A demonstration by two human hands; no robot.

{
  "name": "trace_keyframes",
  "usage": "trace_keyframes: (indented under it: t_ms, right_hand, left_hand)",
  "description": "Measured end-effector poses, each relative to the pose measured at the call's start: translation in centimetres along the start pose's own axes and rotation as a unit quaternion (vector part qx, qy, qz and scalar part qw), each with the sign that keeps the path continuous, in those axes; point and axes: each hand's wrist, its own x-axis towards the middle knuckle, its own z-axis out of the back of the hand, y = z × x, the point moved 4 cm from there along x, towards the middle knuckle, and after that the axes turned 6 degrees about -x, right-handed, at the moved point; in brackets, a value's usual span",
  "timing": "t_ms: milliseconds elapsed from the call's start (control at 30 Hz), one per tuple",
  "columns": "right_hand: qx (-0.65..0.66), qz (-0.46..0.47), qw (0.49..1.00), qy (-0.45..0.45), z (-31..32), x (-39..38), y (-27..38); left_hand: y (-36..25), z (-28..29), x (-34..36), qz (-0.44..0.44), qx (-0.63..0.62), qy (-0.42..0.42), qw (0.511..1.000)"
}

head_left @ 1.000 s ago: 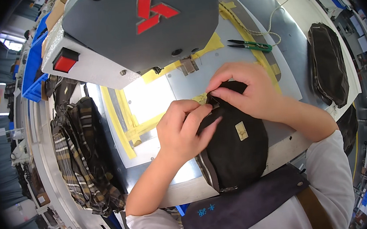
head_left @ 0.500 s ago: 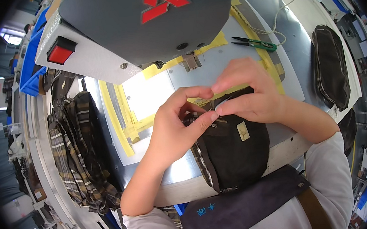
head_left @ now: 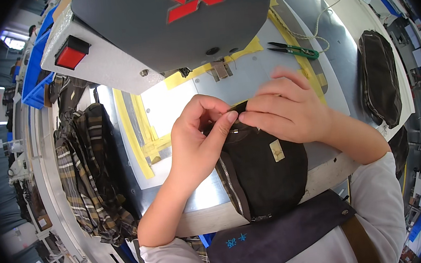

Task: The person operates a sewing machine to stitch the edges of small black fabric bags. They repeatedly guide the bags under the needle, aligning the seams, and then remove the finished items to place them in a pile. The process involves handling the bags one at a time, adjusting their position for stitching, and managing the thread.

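A dark fabric pouch (head_left: 273, 186) with a metal zipper (head_left: 231, 182) along its left side lies at the near edge of the metal work plate. A small pale patch (head_left: 277, 151) sits on its upper right part. My left hand (head_left: 196, 140) pinches the pouch's far edge between thumb and forefinger. Close beside it, my right hand (head_left: 288, 109) has its thumb and forefinger closed on the same edge, its other fingers lifted and slightly blurred. A zipper pull and some of the edge are partly hidden under my fingers.
Above my hands hangs a grey machine head (head_left: 172, 39) with a red button (head_left: 71, 53). Green-handled thread snips (head_left: 294, 50) and a cord lie beyond my right hand. Another dark pouch (head_left: 381, 79) rests at right; plaid fabric pieces (head_left: 89, 177) hang at left. Yellow tape (head_left: 140, 132) borders the plate.
My left hand has shifted a little up and left along the edge. My right fingers have come down onto the fabric, and the pale sliver between my fingertips no longer shows.
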Motion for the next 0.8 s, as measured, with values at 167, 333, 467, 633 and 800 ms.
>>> trace_keyframes:
  t_ms: [167, 333, 467, 633, 800]
  right_hand:
    - [-0.019, -0.018, 0.999, -0.032, 0.1, -0.3, 0.2]
    - [0.018, -0.082, 0.996, -0.034, 0.2, -0.2, -0.7]
    - [-0.012, -0.033, 0.999, -0.033, 0.4, -0.7, -0.1]
    - [-0.047, -0.004, 0.997, -0.067, -0.2, -0.9, 0.6]
    - [-0.011, -0.029, 0.998, -0.057, -0.2, -1.4, 0.3]
  left_hand:
    - [0.2, 0.0, 0.1, -0.005, -0.056, 0.014, 0.998]
    - [-0.4, 0.1, 0.1, -0.118, 0.069, 0.111, 0.984]
    - [0.7, 0.4, 0.2, -0.1, 0.06, 0.019, 0.993]
    - [0.2, -0.8, -0.3, -0.267, 0.203, -0.038, 0.941]
    - [-0.3, -1.2, -0.7, -0.369, 0.295, -0.051, 0.88]
